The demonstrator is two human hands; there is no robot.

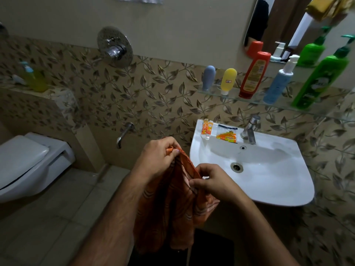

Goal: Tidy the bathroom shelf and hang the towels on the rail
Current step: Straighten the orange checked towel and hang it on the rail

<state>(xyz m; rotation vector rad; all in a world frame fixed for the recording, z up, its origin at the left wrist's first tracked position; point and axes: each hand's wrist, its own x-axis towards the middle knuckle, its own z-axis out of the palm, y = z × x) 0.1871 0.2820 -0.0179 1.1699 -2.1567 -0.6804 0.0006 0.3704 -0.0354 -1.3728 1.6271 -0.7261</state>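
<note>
Towel rail out of our view, orange striped towel (178, 212) hanging bunched, lower end in shadow, our left hand (157, 160) and right hand (213, 183) fingers pinching its top edge

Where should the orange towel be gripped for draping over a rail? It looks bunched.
By its top hem: the left hand pinches one corner of the orange towel, the right hand pinches lower. Slide right along the hem, from above.
</note>
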